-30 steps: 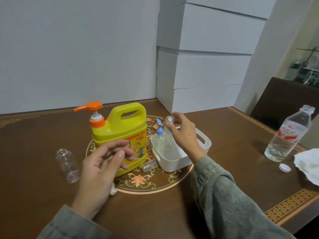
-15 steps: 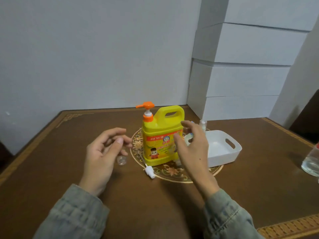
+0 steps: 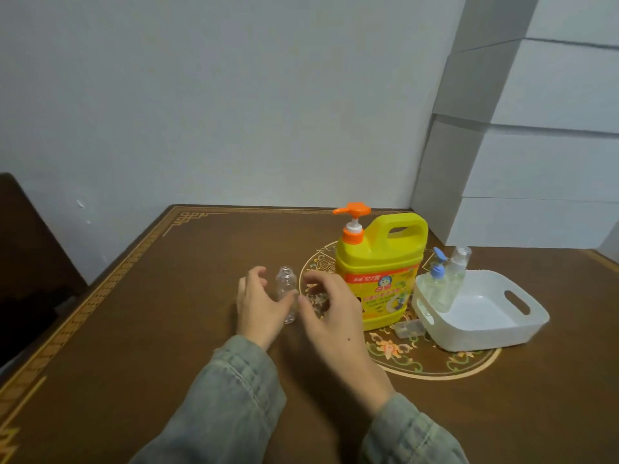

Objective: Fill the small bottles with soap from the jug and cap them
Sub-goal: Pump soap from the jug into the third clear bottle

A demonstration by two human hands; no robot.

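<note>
Empty bottle [image 3: 287, 298] uncapped, partly hidden between spread hands [image 3: 294, 306]; contact unclear.

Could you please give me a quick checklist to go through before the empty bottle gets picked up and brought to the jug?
1. Small clear bottle upright, mouth uncapped: ok.
2. Bottle empty and ready for soap: ok, nothing visible inside.
3. Left hand and right hand flank the bottle; firm grip: cannot tell, fingers look relaxed.
4. Yellow jug upright, orange pump fitted: ok.
5. Two capped bottles stand in the white basket, clear of the path: ok.
6. Cap for this bottle at hand: cannot tell; a small clear piece lies by the basket.
</note>
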